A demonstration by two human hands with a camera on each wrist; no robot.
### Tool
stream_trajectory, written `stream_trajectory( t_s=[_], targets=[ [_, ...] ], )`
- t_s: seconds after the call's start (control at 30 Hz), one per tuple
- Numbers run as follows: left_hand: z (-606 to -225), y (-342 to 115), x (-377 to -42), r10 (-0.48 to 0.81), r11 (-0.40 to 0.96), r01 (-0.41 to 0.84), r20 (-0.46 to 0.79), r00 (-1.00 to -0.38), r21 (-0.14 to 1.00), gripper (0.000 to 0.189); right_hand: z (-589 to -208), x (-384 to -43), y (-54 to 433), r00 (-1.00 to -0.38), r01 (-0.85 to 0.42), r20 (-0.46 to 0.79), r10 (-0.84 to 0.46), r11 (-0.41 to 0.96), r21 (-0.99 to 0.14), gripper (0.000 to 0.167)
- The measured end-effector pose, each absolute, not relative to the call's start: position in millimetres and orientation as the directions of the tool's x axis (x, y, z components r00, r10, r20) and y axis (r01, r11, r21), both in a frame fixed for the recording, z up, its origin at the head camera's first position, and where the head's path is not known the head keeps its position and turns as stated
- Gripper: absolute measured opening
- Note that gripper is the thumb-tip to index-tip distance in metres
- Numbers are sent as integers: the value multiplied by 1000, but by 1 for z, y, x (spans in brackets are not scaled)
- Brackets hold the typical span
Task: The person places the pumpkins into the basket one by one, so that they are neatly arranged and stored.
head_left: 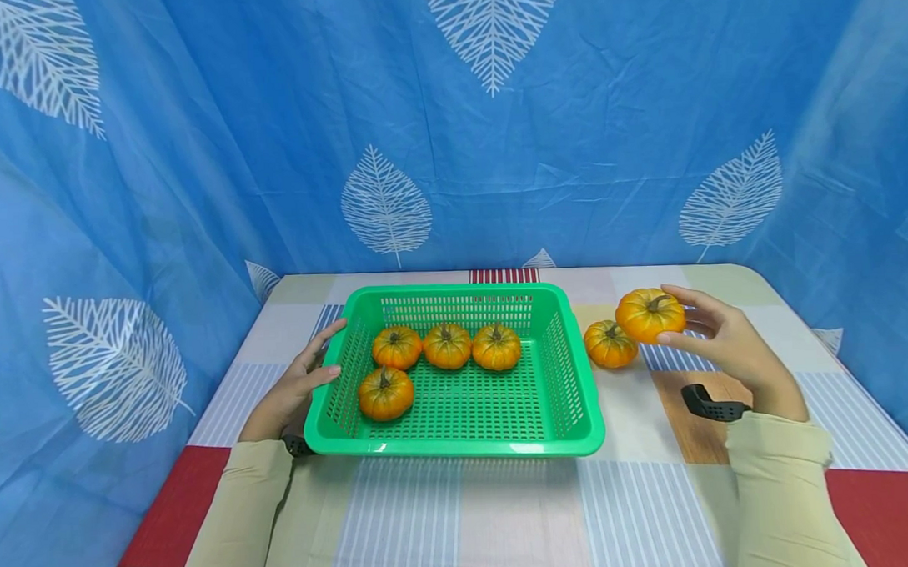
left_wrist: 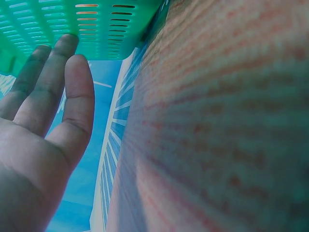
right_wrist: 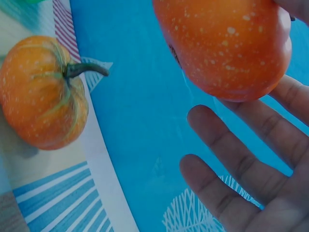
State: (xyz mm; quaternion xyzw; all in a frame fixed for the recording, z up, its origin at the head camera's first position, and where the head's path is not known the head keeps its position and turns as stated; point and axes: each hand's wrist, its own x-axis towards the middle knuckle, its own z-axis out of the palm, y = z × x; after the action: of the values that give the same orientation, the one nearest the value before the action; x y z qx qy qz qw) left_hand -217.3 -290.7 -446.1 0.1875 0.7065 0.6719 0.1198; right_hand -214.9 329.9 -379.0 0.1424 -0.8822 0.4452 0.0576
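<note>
My right hand (head_left: 737, 349) grips a small orange pumpkin (head_left: 648, 314) between thumb and fingers, held up at the right. In the right wrist view this pumpkin (right_wrist: 227, 46) has a speckled skin, and two fingers stand apart from it. A second pumpkin (head_left: 610, 345) lies on the table just left of and below it, its stem showing. Several more pumpkins (head_left: 447, 346) sit inside a green plastic basket (head_left: 460, 450). On the basket's left side rests my left hand (head_left: 289, 398); in the left wrist view its extended fingers (left_wrist: 79, 87) are against the slotted wall.
The table has a patchwork cloth (head_left: 522, 515) of striped, red and pale squares. Behind and beside it hangs a blue curtain (head_left: 606, 128) with white leaf prints. Each wrist wears a black strap, such as the right band (head_left: 717, 408).
</note>
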Motion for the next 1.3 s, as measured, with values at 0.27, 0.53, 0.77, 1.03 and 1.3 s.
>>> stream_trajectory(
  t_s=[0.27,0.53,0.77,1.03,1.3],
  targets=[
    [-446,-292,-217,427,30,114,90,-900,993,75,-373,-214,316,-927,-374,287,-242,542,-753,71],
    [-447,-293,-217,430,19,114,95,-898,993,75,-369,-212,304,-905,-421,315,-285,501,-756,70],
    [-446,-293,-216,435,3,124,110,-894,992,74,-366,-211,293,-887,-454,327,-326,488,-745,68],
    [-447,-292,-217,437,17,129,109,-893,992,74,-363,-209,282,-844,-522,363,-396,444,-729,67],
    [-444,-291,-217,426,32,100,77,-901,994,78,-360,-208,271,-807,-560,371,-459,394,-729,69]
  ],
)
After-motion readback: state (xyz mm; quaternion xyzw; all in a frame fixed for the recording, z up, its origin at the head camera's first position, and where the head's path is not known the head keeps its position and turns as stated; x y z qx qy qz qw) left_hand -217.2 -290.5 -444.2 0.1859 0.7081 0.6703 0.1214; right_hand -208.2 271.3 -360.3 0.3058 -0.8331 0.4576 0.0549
